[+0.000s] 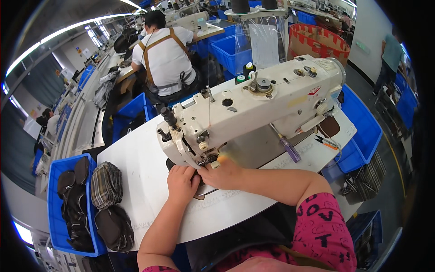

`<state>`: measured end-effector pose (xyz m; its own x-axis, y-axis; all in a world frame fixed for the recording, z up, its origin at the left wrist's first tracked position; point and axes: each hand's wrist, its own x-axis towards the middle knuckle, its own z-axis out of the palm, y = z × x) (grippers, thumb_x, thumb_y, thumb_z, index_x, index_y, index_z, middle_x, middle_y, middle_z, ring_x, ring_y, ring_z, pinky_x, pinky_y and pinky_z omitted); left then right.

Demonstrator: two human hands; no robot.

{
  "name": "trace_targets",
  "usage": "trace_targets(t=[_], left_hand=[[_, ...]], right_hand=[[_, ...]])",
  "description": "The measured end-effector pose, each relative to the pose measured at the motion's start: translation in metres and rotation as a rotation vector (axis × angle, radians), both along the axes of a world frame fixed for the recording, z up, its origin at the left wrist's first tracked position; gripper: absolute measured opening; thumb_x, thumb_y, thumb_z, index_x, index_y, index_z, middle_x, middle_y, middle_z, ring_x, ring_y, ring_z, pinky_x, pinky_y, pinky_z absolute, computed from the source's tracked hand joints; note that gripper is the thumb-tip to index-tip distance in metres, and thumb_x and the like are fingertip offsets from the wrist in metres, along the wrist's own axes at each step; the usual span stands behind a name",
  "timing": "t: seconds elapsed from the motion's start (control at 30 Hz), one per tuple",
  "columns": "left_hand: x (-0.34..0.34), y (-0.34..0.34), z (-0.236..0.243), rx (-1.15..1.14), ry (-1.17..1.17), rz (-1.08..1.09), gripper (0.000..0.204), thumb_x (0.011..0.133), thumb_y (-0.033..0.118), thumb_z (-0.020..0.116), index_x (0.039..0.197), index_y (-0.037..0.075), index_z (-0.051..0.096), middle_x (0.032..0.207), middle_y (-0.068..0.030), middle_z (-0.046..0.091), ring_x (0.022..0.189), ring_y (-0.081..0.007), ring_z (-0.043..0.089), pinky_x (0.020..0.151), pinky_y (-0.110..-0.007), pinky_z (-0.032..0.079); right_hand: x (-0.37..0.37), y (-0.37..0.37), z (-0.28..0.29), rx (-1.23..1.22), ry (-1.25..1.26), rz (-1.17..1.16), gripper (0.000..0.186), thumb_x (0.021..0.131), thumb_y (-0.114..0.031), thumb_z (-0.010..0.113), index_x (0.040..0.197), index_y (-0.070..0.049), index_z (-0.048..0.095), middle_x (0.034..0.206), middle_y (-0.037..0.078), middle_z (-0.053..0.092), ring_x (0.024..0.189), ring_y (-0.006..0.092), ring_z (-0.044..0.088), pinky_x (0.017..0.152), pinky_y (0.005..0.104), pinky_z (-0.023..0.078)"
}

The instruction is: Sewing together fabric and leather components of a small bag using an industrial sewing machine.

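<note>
Under the needle end of the sewing machine (253, 106), just left of the frame's centre, lies a small dark fabric piece (201, 192), mostly hidden by the two hands that press on it. What shows of it is a dark, curved edge lying flat on the white table (136, 167). It looks thin, soft and light, likely to slide or bunch on the smooth top, so it is best held flat with fingertips on either side of the needle, well clear of it. The left hand (182, 182) rests palm down on the piece with its fingers together and curled forward. The right hand (224, 174) lies just beside it, touching it, fingers bunched near the presser foot; whether they pinch the fabric I cannot tell. To the right of the machine's base lie a purple-handled screwdriver (288, 147) and small snips (327, 142). At lower left, a blue bin (55, 213) holds a stack of dark and plaid pieces (106, 185). In the upper part of the frame another person in a white shirt (165, 56) sits with their back turned, among more blue bins (229, 52).
</note>
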<state>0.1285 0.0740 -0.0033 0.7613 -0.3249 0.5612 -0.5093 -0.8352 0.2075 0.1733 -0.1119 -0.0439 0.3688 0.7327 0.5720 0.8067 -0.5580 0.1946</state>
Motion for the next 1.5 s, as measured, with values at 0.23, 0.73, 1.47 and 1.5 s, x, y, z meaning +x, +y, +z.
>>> trace_targets(t=[0.23, 0.73, 1.47, 1.5], left_hand=[[-0.001, 0.018, 0.009, -0.155, 0.282, -0.092, 0.031, 0.083, 0.013, 0.071, 0.113, 0.004, 0.069, 0.115, -0.0131, 0.067, 0.113, -0.0358, 0.059, 0.099, -0.044, 0.049], [0.019, 0.037, 0.008, -0.373, 0.744, -0.373, 0.028, 0.098, 0.008, 0.064, 0.126, 0.008, 0.068, 0.122, -0.0107, 0.067, 0.119, -0.0330, 0.054, 0.107, -0.042, 0.041], [0.011, 0.031, 0.010, -0.295, 0.667, -0.285, 0.026, 0.094, 0.015, 0.071, 0.120, 0.010, 0.069, 0.122, -0.0073, 0.064, 0.121, -0.0315, 0.054, 0.104, -0.038, 0.046], [0.009, 0.032, 0.011, -0.294, 0.681, -0.269, 0.026, 0.094, 0.015, 0.071, 0.120, 0.010, 0.069, 0.122, -0.0073, 0.064, 0.121, -0.0315, 0.054, 0.104, -0.038, 0.046]], right_hand=[[-0.006, 0.000, 0.016, 0.070, 0.125, -0.032, 0.015, 0.090, -0.018, 0.060, 0.102, -0.008, 0.064, 0.087, 0.008, 0.067, 0.076, 0.0292, 0.069, 0.063, 0.0403, 0.055], [-0.011, -0.002, 0.024, 0.099, -0.139, 0.042, 0.011, 0.085, -0.015, 0.065, 0.092, -0.007, 0.066, 0.070, 0.004, 0.062, 0.063, 0.0198, 0.064, 0.051, 0.0328, 0.050], [-0.023, -0.031, 0.034, -0.091, 0.345, 0.227, 0.030, 0.092, -0.038, 0.071, 0.092, -0.009, 0.065, 0.068, 0.005, 0.060, 0.063, 0.0247, 0.065, 0.059, 0.0387, 0.049], [-0.023, -0.032, 0.031, -0.083, 0.359, 0.240, 0.030, 0.092, -0.038, 0.071, 0.092, -0.009, 0.065, 0.068, 0.005, 0.060, 0.063, 0.0247, 0.065, 0.059, 0.0387, 0.049]])
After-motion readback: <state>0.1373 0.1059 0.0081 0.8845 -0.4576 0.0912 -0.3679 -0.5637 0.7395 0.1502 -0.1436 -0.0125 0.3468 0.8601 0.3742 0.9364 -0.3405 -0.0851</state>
